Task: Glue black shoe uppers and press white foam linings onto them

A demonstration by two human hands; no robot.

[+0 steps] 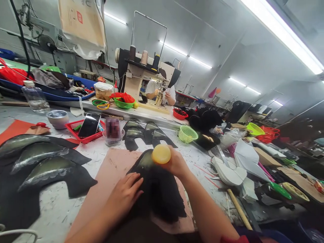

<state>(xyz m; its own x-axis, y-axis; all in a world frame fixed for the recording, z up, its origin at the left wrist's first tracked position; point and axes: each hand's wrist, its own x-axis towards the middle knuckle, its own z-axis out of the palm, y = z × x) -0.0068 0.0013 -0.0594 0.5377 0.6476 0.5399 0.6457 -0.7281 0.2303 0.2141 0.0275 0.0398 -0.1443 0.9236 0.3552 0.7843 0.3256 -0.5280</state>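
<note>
My right hand [176,164] is wrapped round a yellow bottle [161,154], its round base turned toward me and its tip hidden. Beneath it lies a black shoe-upper-like piece [162,189] with a pale sheen at its far end. Spread fingers of my left hand [128,192] rest flat on that piece's left edge. A pink sheet [101,182] lies under the piece. Similar black pieces with glossy greenish-grey patches overlap at the left [58,165], and two more [146,133] lie beyond my hands.
A red basket [95,136] with a phone [89,125], a cup [57,118] and a clear bottle [35,96] stand at left. A green basket [187,134] and white cut pieces [229,170] sit at right. Behind the sewing machine [141,71] a person's hands [169,96] show.
</note>
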